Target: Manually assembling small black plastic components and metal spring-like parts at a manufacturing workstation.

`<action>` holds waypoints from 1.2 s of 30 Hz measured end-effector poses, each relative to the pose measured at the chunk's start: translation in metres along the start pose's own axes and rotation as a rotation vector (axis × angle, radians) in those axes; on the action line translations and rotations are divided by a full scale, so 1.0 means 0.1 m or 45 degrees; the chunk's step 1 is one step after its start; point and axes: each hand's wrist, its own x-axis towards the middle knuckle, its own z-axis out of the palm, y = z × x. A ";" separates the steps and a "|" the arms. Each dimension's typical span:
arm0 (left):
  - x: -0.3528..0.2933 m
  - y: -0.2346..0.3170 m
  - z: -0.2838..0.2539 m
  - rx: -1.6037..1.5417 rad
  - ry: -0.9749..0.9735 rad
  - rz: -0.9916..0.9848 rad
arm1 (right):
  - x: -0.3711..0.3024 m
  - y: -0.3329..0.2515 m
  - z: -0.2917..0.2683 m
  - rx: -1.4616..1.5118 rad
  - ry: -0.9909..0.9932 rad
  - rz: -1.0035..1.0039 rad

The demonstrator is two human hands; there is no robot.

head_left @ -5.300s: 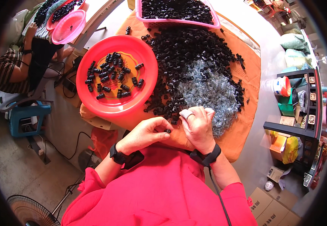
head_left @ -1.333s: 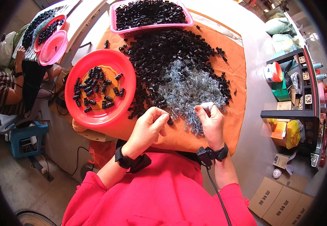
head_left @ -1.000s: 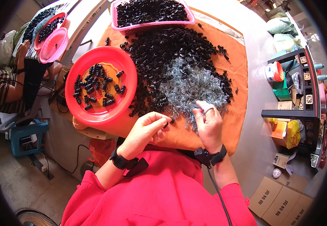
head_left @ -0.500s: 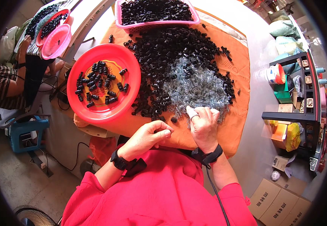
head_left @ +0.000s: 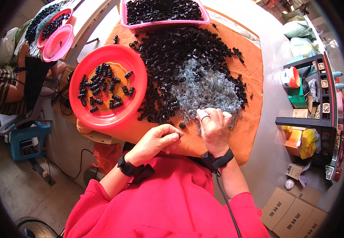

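My left hand (head_left: pixel 156 139) is held just off the table's near edge, thumb and forefinger pinched; a small dark bit, apparently a black plastic piece (head_left: pixel 179 135), shows at the fingertips. At the near edge of a heap of small silvery coil springs (head_left: pixel 207 89), my right hand (head_left: pixel 214 131) has its fingers closed, with white wrapping on some fingers. What they pinch is hidden. Behind and left of the springs spreads a large pile of small black plastic pieces (head_left: pixel 180 47). A round red tray (head_left: pixel 76 97) holds several black two-part pieces (head_left: pixel 105 70) resembling cord locks.
A pink basket (head_left: pixel 168 24) full of black pieces stands at the far edge of the orange cloth (head_left: pixel 245 131). At the left, another person (head_left: pixel 9 85) sits by similar trays. A dark shelf (head_left: pixel 306 122) and cardboard boxes (head_left: pixel 291 210) are at the right.
A dark bit now shows at my left fingertips, and that hand has shifted slightly. My right hand has moved a little upon the near edge of the springs.
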 end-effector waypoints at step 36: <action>0.00 0.00 0.09 -0.539 -0.070 0.080 | 0.05 -0.42 -0.48 0.962 -0.091 0.294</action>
